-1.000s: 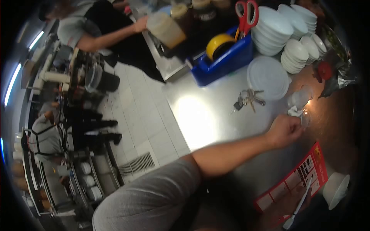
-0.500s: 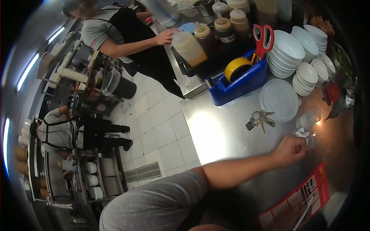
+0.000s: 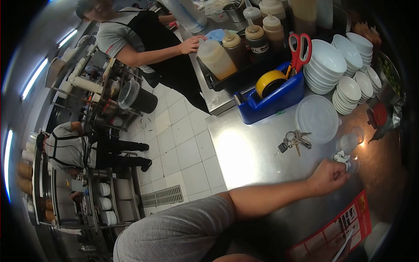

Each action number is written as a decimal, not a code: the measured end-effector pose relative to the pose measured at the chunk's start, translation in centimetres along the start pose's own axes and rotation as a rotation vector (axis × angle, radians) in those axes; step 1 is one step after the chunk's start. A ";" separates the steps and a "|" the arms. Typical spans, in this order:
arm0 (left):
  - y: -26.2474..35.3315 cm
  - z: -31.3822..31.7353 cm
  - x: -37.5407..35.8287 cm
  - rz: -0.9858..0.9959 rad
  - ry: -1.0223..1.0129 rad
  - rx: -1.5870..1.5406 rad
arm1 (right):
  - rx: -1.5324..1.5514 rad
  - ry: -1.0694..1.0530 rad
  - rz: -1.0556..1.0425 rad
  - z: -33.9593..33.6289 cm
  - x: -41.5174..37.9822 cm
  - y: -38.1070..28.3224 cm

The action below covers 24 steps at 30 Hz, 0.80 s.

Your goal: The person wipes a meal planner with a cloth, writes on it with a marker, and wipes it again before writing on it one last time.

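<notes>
My left hand (image 3: pixel 327 178) rests on the steel counter, its fingers curled into a loose fist with nothing visible in them. Just past its knuckles lie a crumpled white tissue (image 3: pixel 341 157) and small clear plastic cups (image 3: pixel 349 142). In the lower right corner is a red-bordered printed sheet (image 3: pixel 321 240) with dark writing. Over it, my right hand (image 3: pixel 339 252), dim and partly cut off by the frame edge, holds a white pen (image 3: pixel 345 244). A bunch of keys (image 3: pixel 297 140) and a round translucent lid (image 3: pixel 316 118) lie beyond my left hand.
A blue tape dispenser (image 3: pixel 273 102) holds yellow tape and red scissors (image 3: pixel 300 51). Stacked white bowls (image 3: pixel 325 63) and sauce bottles (image 3: pixel 216 59) stand behind. One person (image 3: pixel 135 41) leans a hand on the counter; another (image 3: pixel 70 146) works at the shelves.
The view has shifted slightly, so the counter items sit a little lower. My left hand stays in nearly the same place, still curled. The pen has tilted or shifted slightly over the sheet.
</notes>
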State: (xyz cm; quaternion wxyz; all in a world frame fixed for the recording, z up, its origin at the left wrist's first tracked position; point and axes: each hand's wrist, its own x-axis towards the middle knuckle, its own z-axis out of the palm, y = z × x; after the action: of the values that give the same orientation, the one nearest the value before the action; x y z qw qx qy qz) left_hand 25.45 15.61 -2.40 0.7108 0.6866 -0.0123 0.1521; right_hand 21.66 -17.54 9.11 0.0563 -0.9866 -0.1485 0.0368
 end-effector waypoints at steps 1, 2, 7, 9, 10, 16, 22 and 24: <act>0.0 0.0 0.0 -0.001 0.003 0.007 | -0.014 -0.011 -0.014 -0.2 0.1 0.3; -0.1 0.1 0.0 -0.006 0.010 0.009 | -0.030 -0.027 -0.026 -0.5 0.2 0.5; 0.2 0.0 0.0 -0.006 0.011 0.009 | -0.089 -0.082 -0.082 -1.7 0.6 1.5; 0.2 0.0 0.0 -0.004 0.000 0.017 | -0.108 -0.095 -0.098 -2.0 0.6 1.7; 0.1 0.0 0.0 -0.007 -0.004 0.020 | -0.115 -0.101 -0.107 -2.2 0.6 1.8; 0.5 0.0 0.0 0.012 0.014 0.034 | -0.168 -0.135 -0.153 -3.3 0.4 2.5; 0.5 -0.1 0.0 0.018 0.010 0.036 | -0.209 -0.164 -0.196 -4.3 0.7 3.4; 0.6 -0.1 0.0 -0.002 0.000 0.019 | -0.219 -0.173 -0.210 -4.5 0.7 3.7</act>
State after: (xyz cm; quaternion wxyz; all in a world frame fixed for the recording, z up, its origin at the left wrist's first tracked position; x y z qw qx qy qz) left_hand 25.26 15.75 -1.83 0.7044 0.6933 -0.0104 0.1515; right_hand 23.84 -21.27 13.07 -0.0610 -0.9591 -0.2581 0.0988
